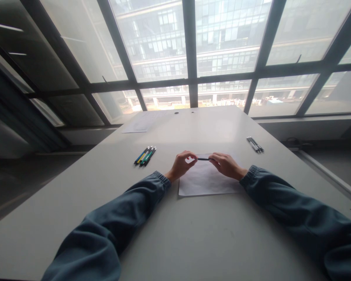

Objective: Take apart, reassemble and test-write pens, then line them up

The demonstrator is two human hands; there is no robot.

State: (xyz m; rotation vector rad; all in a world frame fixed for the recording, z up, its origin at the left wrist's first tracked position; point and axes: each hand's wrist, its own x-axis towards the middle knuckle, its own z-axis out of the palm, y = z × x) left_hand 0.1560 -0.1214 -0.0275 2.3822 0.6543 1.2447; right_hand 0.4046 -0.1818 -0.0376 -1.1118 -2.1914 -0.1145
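Pen [203,159], dark and slim, is above the one paper sheet [206,183]; the left hand [181,164] and the right hand [226,165] each pinch one end. It should be light, stiff, perhaps slippery, so fingertips near both ends seem suitable. Besides, I count about four coloured pens [148,156] and three or four grey pens [254,144].

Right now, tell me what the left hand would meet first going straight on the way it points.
Beyond the dark pen in its fingers, the left hand would probably meet the right hand, at the pen's other end; depth is uncertain.
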